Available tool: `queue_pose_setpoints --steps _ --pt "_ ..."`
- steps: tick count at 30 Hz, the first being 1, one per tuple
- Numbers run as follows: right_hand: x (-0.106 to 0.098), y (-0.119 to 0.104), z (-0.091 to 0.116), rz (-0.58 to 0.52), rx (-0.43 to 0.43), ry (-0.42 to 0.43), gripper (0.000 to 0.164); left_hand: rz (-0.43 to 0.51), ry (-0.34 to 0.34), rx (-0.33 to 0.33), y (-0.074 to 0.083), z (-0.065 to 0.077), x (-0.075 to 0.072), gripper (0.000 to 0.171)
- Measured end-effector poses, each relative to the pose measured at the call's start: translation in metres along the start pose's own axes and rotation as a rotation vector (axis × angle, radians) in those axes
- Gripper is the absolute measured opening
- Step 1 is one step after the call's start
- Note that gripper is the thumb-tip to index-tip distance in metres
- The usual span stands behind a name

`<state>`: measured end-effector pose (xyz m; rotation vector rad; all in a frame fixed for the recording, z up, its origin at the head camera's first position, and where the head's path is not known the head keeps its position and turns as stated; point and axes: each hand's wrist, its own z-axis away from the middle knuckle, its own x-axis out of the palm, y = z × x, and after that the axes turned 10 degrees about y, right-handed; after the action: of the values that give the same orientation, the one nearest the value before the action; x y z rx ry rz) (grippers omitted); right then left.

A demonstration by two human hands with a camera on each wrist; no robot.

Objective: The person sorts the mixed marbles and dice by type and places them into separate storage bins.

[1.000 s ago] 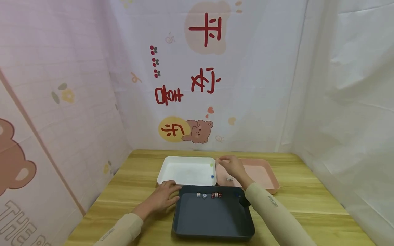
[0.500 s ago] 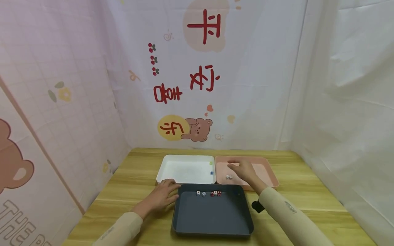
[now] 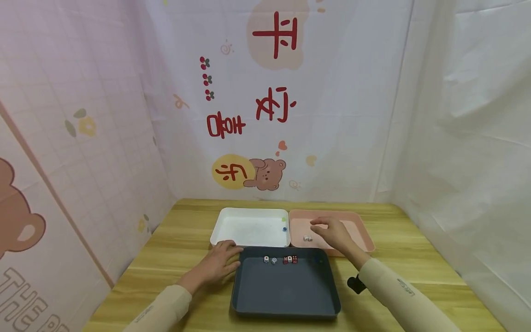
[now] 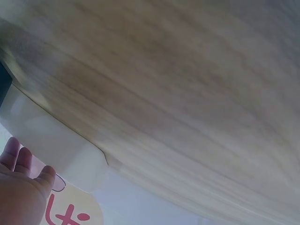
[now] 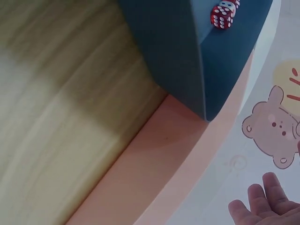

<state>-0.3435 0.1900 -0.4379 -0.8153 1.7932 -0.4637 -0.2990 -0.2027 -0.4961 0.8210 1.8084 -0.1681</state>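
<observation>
In the head view my left hand (image 3: pixel 220 262) rests with relaxed fingers at the far left corner of a dark grey tray (image 3: pixel 286 295). My right hand (image 3: pixel 335 234) hovers over a pink tray (image 3: pixel 362 230), fingers loosely bent and nothing seen between them. White dice (image 3: pixel 307 238) lie in the pink tray, left of that hand. Along the dark tray's far side sit white dice (image 3: pixel 266 259) and red dice (image 3: pixel 294 259); dark blue pieces (image 3: pixel 317 260) at its far right corner are hard to make out. The right wrist view shows a red die (image 5: pixel 221 17) closely.
A white tray (image 3: pixel 249 226) stands left of the pink one, holding a small blue piece (image 3: pixel 284 229) and a yellow-green piece (image 3: pixel 284 219) at its right side. All trays stand on a wooden table (image 3: pixel 415 258), with printed cloth (image 3: pixel 332 115) hanging around it.
My right hand has moved right, from the pink tray's left edge beside the white tray to over the pink tray's middle. The left hand stays at the dark tray's corner.
</observation>
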Motion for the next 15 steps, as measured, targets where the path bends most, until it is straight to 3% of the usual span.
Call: queue_pose_setpoints --steps 8,15 --pt "-0.004 0.007 0.013 0.036 -0.037 -0.018 0.024 0.006 0.009 0.017 0.0 -0.002 0.001 0.041" --pt "0.001 0.012 0.029 0.115 -0.174 -0.023 0.018 0.008 0.008 0.007 -0.001 0.0 -0.001 0.041"
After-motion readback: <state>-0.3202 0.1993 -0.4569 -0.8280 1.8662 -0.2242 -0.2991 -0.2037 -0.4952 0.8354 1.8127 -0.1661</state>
